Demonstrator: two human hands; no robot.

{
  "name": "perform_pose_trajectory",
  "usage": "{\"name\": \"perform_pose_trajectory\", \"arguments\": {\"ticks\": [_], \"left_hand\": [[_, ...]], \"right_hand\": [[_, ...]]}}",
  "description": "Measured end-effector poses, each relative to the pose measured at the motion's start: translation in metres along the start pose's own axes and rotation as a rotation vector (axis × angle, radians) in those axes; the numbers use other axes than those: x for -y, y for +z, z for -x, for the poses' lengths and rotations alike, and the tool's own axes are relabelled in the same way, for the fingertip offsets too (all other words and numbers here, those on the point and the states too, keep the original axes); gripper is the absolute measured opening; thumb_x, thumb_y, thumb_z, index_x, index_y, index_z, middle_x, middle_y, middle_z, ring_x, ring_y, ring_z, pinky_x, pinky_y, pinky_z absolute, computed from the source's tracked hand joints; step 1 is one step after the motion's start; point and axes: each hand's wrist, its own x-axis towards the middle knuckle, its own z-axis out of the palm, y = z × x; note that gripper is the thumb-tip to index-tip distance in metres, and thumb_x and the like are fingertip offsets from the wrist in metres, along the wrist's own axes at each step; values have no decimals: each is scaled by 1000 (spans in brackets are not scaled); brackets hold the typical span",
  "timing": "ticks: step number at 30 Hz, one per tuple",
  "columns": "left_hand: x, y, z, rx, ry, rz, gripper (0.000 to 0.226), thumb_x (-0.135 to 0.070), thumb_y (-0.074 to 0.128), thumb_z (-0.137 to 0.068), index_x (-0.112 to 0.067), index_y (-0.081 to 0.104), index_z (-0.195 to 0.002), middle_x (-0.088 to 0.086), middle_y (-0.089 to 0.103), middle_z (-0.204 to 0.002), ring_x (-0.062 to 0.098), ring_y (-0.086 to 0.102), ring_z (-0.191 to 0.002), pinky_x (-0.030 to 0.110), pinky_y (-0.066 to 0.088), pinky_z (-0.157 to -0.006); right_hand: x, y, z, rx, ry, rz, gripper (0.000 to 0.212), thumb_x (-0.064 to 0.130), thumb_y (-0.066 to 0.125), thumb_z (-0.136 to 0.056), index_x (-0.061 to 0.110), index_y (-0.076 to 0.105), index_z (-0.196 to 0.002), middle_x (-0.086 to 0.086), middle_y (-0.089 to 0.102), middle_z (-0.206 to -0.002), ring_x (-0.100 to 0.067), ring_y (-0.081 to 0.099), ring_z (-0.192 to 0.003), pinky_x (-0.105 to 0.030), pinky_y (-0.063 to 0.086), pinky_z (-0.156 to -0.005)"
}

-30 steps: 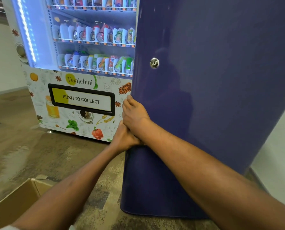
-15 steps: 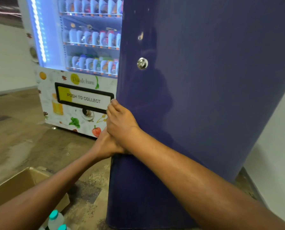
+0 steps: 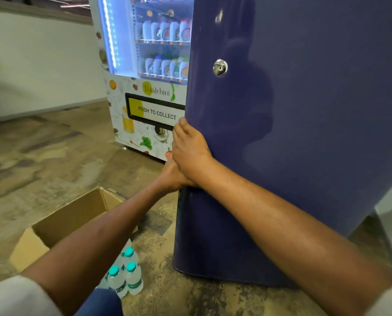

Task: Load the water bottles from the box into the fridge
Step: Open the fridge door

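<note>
The dark blue fridge (image 3: 293,110) fills the right half of the view, its door face toward me with a round silver lock (image 3: 220,67). My right hand (image 3: 189,149) curls round the door's left edge at mid height. My left hand (image 3: 171,176) grips the same edge just below, partly hidden under the right wrist. An open cardboard box (image 3: 76,215) lies on the floor at lower left. Several small water bottles (image 3: 127,274) with teal caps stand on the floor beside the box, close to my knee.
A lit vending machine (image 3: 145,87) with rows of packaged drinks and a "PUSH TO COLLECT" flap stands right behind the fridge's left edge. A white wall (image 3: 37,65) runs along the left. The floor (image 3: 53,151) is mottled brown concrete.
My view has swung left and down, bringing the box and the bottles into sight. Both hands keep their grip on the fridge door's edge; whether the door has moved cannot be told.
</note>
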Motion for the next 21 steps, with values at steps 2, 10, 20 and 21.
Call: {"name": "perform_pose_trajectory", "arguments": {"ticks": [2,10,20,21], "left_hand": [[0,-2,4,-6,47,-25,91,-26,90,-53,-6,48,-131,1,52,-120,10,47,-111,21,42,-89],[11,-6,4,17,149,-35,84,-52,79,-54,-15,53,-125,11,60,-114,23,56,-104,43,53,-83],[3,-11,38,29,81,-156,89,-75,53,-47,-28,41,-123,-4,48,-101,22,58,-89,31,44,-60],[0,-13,44,34,73,-151,90,-74,56,-48,-28,41,-124,-4,47,-100,23,59,-89,31,44,-61]], "right_hand": [[-2,-5,7,31,32,16,72,38,52,-91,-10,27,-138,-18,31,-143,-34,18,-139,-45,1,-117],[7,-17,8,80,85,57,60,33,49,-96,-6,33,-139,-18,35,-141,-34,20,-139,-44,5,-119],[11,-23,40,-84,31,65,29,23,46,-94,8,59,-115,-17,54,-120,-39,39,-124,-51,20,-114],[10,-24,45,-102,39,49,27,22,47,-93,8,61,-112,-17,55,-118,-39,41,-122,-51,20,-113]]}}
